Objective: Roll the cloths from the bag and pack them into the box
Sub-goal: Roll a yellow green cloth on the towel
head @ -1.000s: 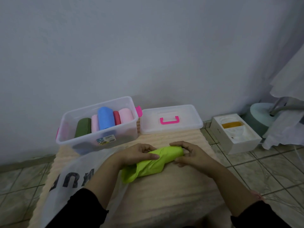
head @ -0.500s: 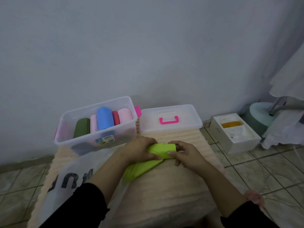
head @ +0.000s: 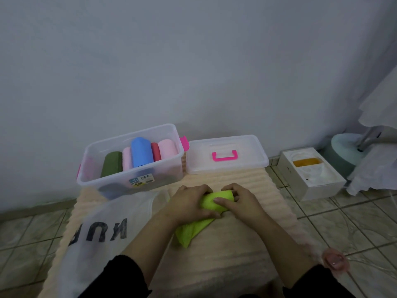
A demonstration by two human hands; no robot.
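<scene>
Several rolls already in clear box [head: 131,166]. Your left hand [head: 189,204] and right hand [head: 238,201], fingers curled round lime cloth [head: 217,200], half-rolled; packing left.

Home interior: tiled floor [head: 335,229], plain painted wall [head: 193,61], peach ribbed mat [head: 247,244], clear storage box [head: 137,179], hanging white fabric [head: 378,168].

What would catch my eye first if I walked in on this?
Probably the lime cloth at the centre, half rolled on a beige mat, with the left hand and right hand curled round it. Behind it to the left stands a clear box with coloured rolls inside, a blue roll standing tallest. Its lid, with a pink handle, lies to the box's right.
</scene>
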